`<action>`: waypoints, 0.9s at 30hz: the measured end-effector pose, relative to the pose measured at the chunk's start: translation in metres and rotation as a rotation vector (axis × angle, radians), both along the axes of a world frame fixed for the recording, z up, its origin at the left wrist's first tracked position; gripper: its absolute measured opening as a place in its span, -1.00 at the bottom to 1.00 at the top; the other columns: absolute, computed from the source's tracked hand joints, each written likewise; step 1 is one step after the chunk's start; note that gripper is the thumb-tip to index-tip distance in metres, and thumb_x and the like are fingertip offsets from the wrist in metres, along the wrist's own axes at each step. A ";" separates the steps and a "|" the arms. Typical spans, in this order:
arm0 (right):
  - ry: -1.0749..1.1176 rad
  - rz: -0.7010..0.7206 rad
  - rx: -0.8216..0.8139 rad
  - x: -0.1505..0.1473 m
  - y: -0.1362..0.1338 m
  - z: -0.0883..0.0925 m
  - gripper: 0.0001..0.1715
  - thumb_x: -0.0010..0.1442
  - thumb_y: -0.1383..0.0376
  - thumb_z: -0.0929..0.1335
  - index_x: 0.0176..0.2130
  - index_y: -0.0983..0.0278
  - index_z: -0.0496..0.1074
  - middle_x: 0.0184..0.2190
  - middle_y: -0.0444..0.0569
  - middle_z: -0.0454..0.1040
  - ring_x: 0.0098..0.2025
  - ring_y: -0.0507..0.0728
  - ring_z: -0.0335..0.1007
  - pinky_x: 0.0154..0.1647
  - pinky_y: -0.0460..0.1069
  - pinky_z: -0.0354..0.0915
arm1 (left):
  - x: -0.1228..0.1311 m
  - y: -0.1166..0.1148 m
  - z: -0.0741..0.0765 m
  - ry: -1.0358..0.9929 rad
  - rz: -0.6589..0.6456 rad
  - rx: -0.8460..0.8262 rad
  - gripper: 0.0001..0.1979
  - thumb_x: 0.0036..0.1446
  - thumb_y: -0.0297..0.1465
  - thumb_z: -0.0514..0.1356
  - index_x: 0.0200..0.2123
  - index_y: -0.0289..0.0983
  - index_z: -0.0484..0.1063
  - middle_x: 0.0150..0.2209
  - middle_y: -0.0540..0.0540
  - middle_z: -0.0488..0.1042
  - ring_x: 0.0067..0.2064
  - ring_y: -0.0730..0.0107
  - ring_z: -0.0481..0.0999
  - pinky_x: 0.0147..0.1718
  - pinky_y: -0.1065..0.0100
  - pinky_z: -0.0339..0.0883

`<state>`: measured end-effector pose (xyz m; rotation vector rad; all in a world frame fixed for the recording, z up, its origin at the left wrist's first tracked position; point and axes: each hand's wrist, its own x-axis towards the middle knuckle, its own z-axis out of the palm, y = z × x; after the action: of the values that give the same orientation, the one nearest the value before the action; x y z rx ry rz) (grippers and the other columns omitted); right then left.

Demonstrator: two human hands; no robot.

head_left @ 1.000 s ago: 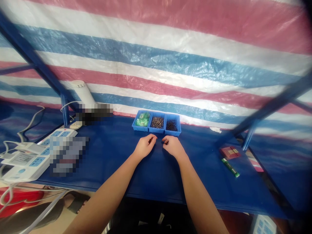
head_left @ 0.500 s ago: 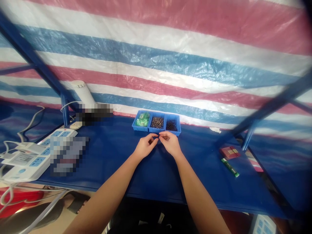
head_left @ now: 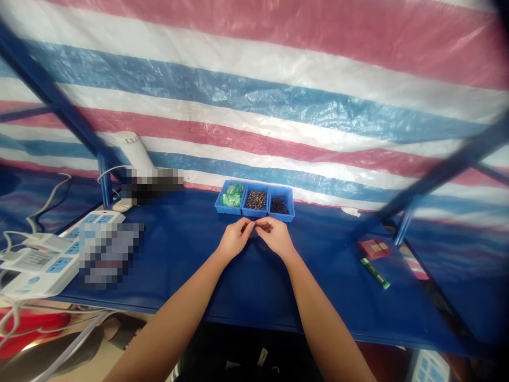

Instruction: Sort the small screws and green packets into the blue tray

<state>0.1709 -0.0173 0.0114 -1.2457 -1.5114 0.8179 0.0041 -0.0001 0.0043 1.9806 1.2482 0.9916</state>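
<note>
My left hand (head_left: 235, 237) and my right hand (head_left: 275, 235) meet at their fingertips over the blue table, just in front of a row of three blue bins. Both are closed in a pinch; whatever lies between the fingertips is too small to make out. Green packets (head_left: 233, 195) fill the left bin (head_left: 228, 210). In the middle bin (head_left: 254, 213) is a heap of small brass-and-dark pieces (head_left: 256, 200). Small dark pieces, perhaps screws (head_left: 279, 205), lie in the right bin (head_left: 289, 216).
A white power strip (head_left: 59, 268) with plugs and cables sits at the left, beside a blurred-out flat item (head_left: 113, 254). A white cylinder (head_left: 135, 151) leans behind. To the right lie a red box (head_left: 374, 248) and a green packet (head_left: 375, 273). Blue frame bars (head_left: 405, 217) slant at both sides.
The fingertips of both hands have come together, and the left thumb and index finger have closed into a pinch. The bins have not moved.
</note>
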 end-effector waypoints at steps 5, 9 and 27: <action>0.000 -0.017 0.004 0.001 0.000 -0.001 -0.81 0.11 0.31 0.37 -0.26 0.23 0.58 -0.33 -0.07 0.60 -0.32 0.12 0.51 -0.24 0.00 0.40 | 0.001 -0.001 0.002 -0.039 -0.019 -0.031 -0.71 0.29 -0.15 0.05 -0.24 -0.23 0.42 -0.52 0.06 0.45 -0.50 0.48 0.43 -0.45 0.46 0.28; 0.014 -0.029 0.017 0.001 0.000 -0.001 -0.80 0.13 0.28 0.37 -0.24 0.22 0.59 -0.32 -0.06 0.61 -0.31 0.13 0.52 -0.23 0.01 0.41 | 0.001 -0.001 0.001 -0.071 -0.021 -0.016 -0.72 0.28 -0.17 0.07 -0.15 -0.22 0.43 -0.49 0.04 0.47 -0.47 0.44 0.45 -0.45 0.44 0.30; -0.003 -0.043 0.060 0.000 -0.001 0.001 -0.80 0.13 0.27 0.37 -0.23 0.21 0.58 -0.31 -0.06 0.60 -0.32 0.13 0.51 -0.25 0.01 0.41 | 0.000 0.000 0.000 -0.049 -0.010 0.001 -0.74 0.30 -0.19 0.05 -0.19 -0.22 0.42 -0.52 0.05 0.44 -0.49 0.46 0.44 -0.45 0.45 0.28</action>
<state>0.1706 -0.0178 0.0125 -1.2312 -1.4955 0.7374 0.0045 -0.0002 0.0038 1.9494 1.2104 1.0303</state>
